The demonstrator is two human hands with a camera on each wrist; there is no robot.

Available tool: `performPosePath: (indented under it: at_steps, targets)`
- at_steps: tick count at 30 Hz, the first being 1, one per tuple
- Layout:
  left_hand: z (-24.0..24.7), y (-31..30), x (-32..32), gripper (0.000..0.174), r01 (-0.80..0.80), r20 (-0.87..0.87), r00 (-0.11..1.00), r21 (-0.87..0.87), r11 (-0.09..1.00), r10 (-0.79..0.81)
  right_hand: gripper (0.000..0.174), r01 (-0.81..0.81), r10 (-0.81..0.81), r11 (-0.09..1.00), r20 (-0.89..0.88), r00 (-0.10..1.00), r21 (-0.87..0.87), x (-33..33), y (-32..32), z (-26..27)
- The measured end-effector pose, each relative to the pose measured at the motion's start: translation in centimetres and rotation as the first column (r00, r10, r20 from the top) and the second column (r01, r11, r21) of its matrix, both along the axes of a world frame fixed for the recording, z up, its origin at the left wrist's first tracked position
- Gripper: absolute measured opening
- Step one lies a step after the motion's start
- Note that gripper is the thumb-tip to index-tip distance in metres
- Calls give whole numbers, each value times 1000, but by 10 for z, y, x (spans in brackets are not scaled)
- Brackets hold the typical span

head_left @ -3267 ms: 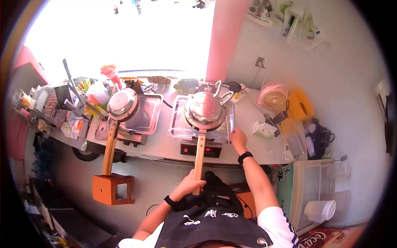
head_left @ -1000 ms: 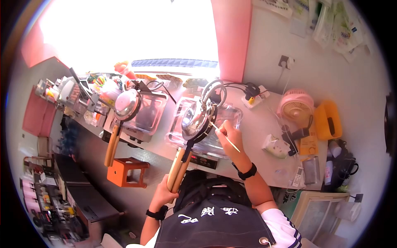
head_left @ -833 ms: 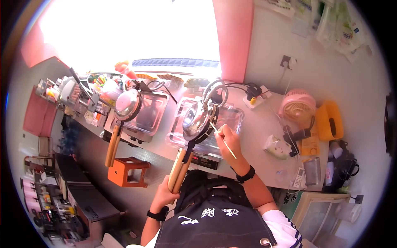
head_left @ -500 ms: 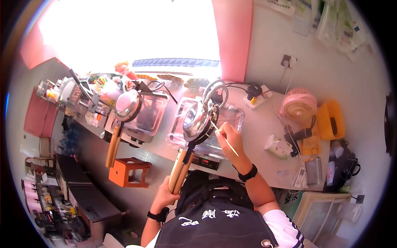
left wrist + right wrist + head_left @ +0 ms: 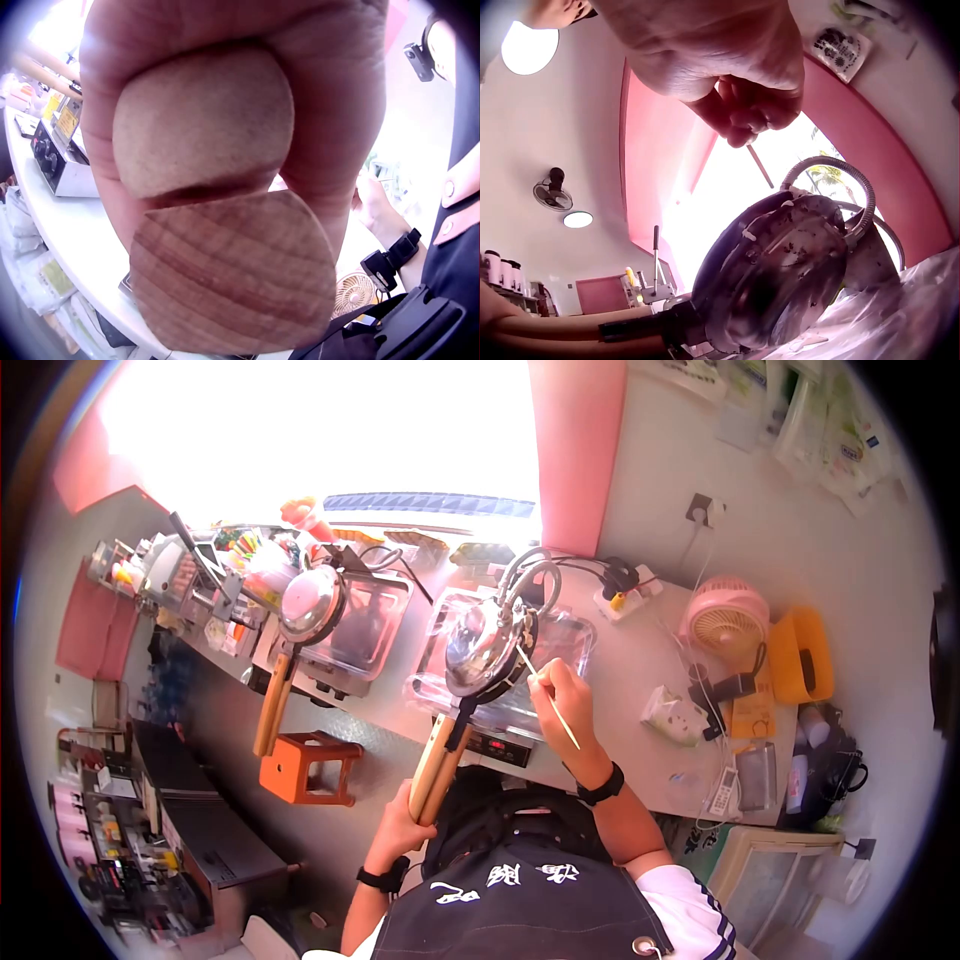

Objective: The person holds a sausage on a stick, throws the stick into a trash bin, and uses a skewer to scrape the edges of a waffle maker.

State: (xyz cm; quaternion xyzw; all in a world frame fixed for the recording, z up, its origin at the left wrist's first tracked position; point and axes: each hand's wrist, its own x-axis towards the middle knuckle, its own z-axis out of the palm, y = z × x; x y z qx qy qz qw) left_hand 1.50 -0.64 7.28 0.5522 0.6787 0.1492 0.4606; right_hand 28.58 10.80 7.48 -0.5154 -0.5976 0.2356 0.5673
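Note:
A round metal baking iron (image 5: 475,645) with two wooden handles (image 5: 432,770) stands tilted on its side over a clear tray, its plates together. My left hand (image 5: 397,828) grips both handles near their ends; in the left wrist view their cut wooden ends (image 5: 232,270) lie against each other in the palm. My right hand (image 5: 562,695) pinches a thin wooden stick (image 5: 566,726), its tip at the iron's rim. In the right wrist view the dark underside of the iron (image 5: 780,262) shows pale bits along its edge, below my right hand (image 5: 712,60).
A second iron (image 5: 308,605) with wooden handles stands left on the counter. To the right are a tissue pack (image 5: 672,717), a pink fan (image 5: 725,618), a yellow bin (image 5: 800,655) and cables. An orange stool (image 5: 292,770) stands on the floor below.
Since the oldest frame the iron has gone from flat to tilted on its side, and my right hand has moved from the tray's right edge to the iron's rim. The last second shows little change.

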Motion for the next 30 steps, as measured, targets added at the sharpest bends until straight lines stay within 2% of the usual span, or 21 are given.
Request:
performPosePath:
  at_steps: [11,14,16,17,19,23,25,26,28,30]
  targets:
    - [1,1,0,62,6,-25,1000,8,1000,-6,19,55,-54,998,44,998,-26,2,11,-12]
    - [-1,0,0,61,-5,11,1000,-16,1000,5,18,46,-47,996,-11,999,-75,3,5,-9]
    - [-7,-1,-4,60,27,-17,1000,56,998,-26,17,56,-63,997,-127,990,-58,4,6,-6]
    - [-7,-2,-3,60,26,-15,1000,54,998,-25,17,55,-62,997,-125,990,-60,6,7,-5]
    - [-5,-2,-2,57,37,-39,999,87,996,-33,17,-9,-11,989,-132,991,-151,12,15,-2]
    - [-9,-3,-2,58,23,-45,999,59,998,-21,17,-25,12,990,-97,995,-141,15,31,-1]
    - [-10,-4,-1,60,-3,-51,999,33,999,5,17,-31,10,970,-84,996,-242,16,39,0]
    - [-12,-5,-1,60,-4,-50,999,33,999,5,17,-2,-10,973,-51,999,-230,15,41,0]
    - [-16,-6,-1,57,25,-66,998,142,990,-15,17,16,-26,978,-46,999,-207,15,44,-5]
    - [-12,-6,1,58,0,-66,998,79,997,5,17,32,-40,983,-40,998,-181,14,48,-10]
